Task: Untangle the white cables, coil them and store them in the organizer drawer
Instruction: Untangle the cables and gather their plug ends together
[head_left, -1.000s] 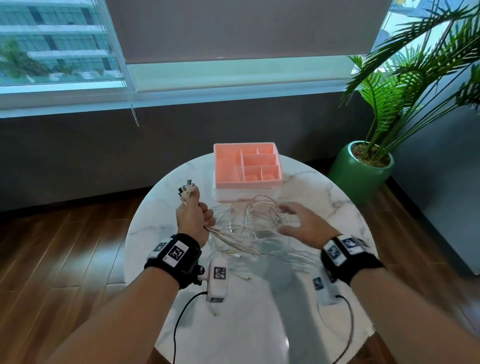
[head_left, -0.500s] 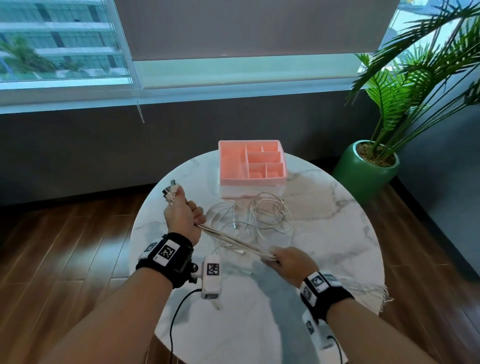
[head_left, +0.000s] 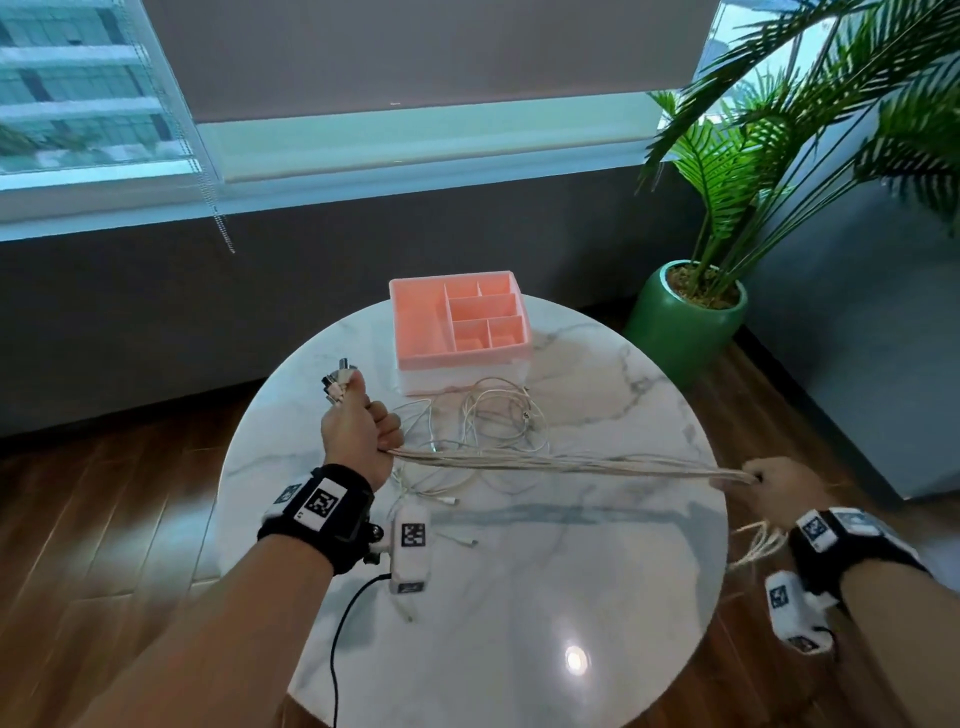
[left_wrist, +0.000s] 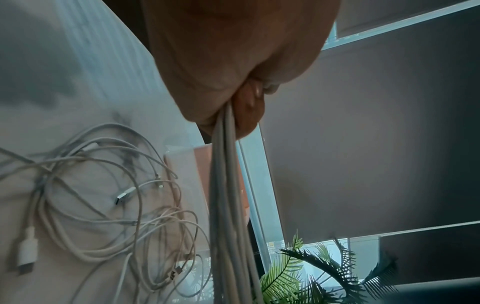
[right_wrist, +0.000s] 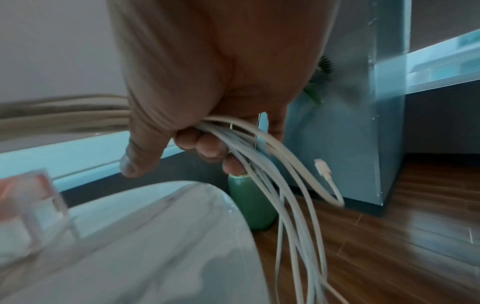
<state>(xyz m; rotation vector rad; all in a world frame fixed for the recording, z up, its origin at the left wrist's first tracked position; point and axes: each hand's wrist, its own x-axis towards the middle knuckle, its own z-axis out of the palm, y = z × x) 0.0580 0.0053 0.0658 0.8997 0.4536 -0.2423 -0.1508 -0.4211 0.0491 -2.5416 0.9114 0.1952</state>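
Observation:
A bundle of white cables runs taut between my two hands above the round marble table. My left hand grips one end in a fist, with the plug ends sticking out above it. My right hand grips the bundle past the table's right edge, and the loose tails hang below it with a connector showing. More white cables lie tangled on the table in front of the pink organizer. The same loose tangle shows in the left wrist view.
The organizer's open top tray has several compartments and stands at the table's far side. A potted palm in a green pot stands on the wooden floor to the right. A dark wall and window lie behind the table.
My right hand closed on the cable bundle and slid along it to the right, past the table's edge, pulling the strands straight. My left hand kept its grip on the plug ends.

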